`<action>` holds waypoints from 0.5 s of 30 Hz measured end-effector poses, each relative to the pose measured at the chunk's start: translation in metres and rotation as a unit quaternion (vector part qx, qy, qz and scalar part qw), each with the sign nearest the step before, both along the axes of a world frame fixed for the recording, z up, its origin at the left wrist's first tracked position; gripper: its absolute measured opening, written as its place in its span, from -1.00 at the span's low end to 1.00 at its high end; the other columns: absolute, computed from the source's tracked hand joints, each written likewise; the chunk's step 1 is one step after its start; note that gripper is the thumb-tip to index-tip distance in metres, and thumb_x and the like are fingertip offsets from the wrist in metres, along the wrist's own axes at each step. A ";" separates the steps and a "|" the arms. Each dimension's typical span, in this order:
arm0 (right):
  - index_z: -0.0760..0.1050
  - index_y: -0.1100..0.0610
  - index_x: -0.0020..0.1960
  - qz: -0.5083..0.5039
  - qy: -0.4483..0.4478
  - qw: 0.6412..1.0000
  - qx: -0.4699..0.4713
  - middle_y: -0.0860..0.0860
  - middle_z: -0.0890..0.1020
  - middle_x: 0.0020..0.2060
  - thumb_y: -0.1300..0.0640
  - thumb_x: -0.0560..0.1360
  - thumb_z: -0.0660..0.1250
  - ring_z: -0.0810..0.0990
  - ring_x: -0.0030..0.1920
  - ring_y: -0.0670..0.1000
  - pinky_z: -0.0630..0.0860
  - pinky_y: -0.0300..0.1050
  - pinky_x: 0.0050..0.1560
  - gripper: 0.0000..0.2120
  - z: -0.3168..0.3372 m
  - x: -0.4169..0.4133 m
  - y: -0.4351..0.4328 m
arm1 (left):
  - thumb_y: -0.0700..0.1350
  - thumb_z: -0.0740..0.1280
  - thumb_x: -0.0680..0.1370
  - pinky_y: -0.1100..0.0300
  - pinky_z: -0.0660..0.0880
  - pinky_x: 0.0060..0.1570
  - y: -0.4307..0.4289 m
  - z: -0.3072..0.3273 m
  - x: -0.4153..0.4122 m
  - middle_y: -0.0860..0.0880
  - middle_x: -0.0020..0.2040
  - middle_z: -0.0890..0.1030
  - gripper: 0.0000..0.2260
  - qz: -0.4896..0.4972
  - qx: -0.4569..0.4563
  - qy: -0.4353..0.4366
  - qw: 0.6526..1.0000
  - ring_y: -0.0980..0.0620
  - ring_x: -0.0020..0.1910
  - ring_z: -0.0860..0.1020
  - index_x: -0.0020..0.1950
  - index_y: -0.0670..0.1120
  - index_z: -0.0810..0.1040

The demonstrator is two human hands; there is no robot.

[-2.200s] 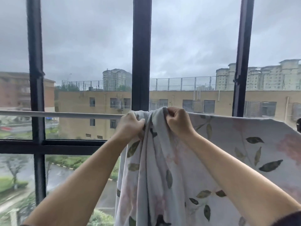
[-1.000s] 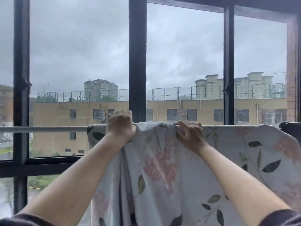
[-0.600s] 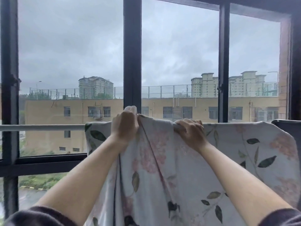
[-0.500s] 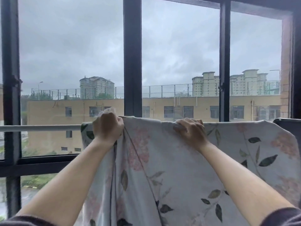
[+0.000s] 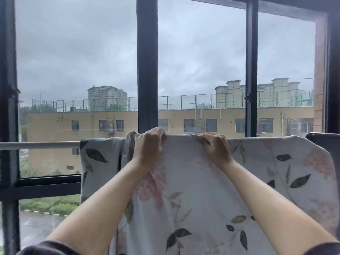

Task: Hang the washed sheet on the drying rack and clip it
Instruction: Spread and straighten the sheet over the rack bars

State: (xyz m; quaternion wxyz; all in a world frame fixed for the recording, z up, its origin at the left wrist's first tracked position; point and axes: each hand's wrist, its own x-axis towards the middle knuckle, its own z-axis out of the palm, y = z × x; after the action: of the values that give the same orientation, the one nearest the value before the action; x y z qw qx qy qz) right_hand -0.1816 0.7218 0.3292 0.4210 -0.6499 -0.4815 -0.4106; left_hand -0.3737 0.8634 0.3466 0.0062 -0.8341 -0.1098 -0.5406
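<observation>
Nearest the camera, at the bottom corners of the frame, two dark sleeves give way to bare forearms reaching up towards the centre. The left hand (image 5: 150, 148) has its fingers curled over the top edge of the pale floral cotton sheet with pink blossoms and dark green leaves (image 5: 193, 196) and pinches it. The right hand (image 5: 215, 150), just beside it towards the right of the frame, grips the same edge with bent fingers.

The sheet is draped over the white horizontal metal rail of the drying rack (image 5: 36, 145). It fills the lower centre and right of the frame. A bunched fold stands up just to the left of the left hand, and the rail is bare towards the left edge.

The step in hand looks like spreading the sheet along the rail; clipping has not begun. The next move calls for drawing the bunched fold out along the bare rail until the top edge lies flat, then fetching clips.

The count is one sheet, one rail, two hands and no clips in view. A dark rounded shape (image 5: 323, 142) at the right edge may be part of the rack, though I cannot tell. Behind stands the black metal window frame (image 5: 147, 70), then tan buildings under grey sky.
</observation>
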 end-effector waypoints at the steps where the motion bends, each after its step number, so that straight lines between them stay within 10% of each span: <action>1: 0.60 0.16 -0.23 0.009 0.016 1.000 0.014 -0.04 0.62 -0.37 -0.15 0.51 0.17 0.59 -0.29 0.04 0.41 -0.09 -0.19 -0.57 0.001 -0.001 -0.001 | -0.25 0.23 0.52 0.13 0.37 -0.31 -0.005 -0.001 0.000 0.03 -0.25 0.53 -0.89 -0.030 -0.017 -0.015 0.999 -0.03 -0.30 0.49 -0.19 -0.10 0.45; 5: 0.53 0.21 -0.27 0.104 0.115 0.984 0.085 -0.06 0.52 -0.43 0.00 0.51 0.20 0.41 -0.37 -0.15 0.33 -0.27 -0.33 -0.67 0.002 -0.010 -0.016 | -0.19 0.23 0.53 0.15 0.28 -0.33 -0.023 -0.005 0.002 0.12 -0.32 0.42 -0.85 -0.141 -0.066 -0.035 0.987 0.05 -0.33 0.38 -0.24 -0.06 0.37; 9: 0.38 0.18 -0.34 0.114 0.164 0.973 0.119 -0.09 0.33 -0.49 -0.04 0.55 0.20 0.29 -0.40 -0.10 0.25 -0.13 -0.36 -0.62 -0.009 0.003 -0.048 | -0.07 0.22 0.58 0.20 0.33 -0.22 -0.011 -0.002 -0.006 0.06 -0.19 0.60 -0.87 -0.031 0.035 -0.013 0.999 0.02 -0.23 0.54 -0.12 -0.06 0.50; 15: 0.53 0.17 -0.32 0.016 0.033 0.998 0.043 0.00 0.51 -0.30 -0.06 0.49 0.28 0.47 -0.16 0.08 0.39 0.01 -0.05 -0.66 -0.026 0.030 -0.072 | 0.09 0.07 0.61 0.00 0.33 0.09 0.022 -0.012 -0.014 0.00 -0.01 0.60 -0.69 0.085 0.046 0.078 0.992 -0.05 -0.01 0.53 0.11 -0.03 0.52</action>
State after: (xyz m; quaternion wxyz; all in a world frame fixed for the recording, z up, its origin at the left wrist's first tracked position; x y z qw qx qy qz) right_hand -0.1517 0.6496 0.3034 0.4705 -0.6365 -0.4601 -0.4023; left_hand -0.3875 0.8852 0.3347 0.0989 -0.8601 -0.1548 -0.4759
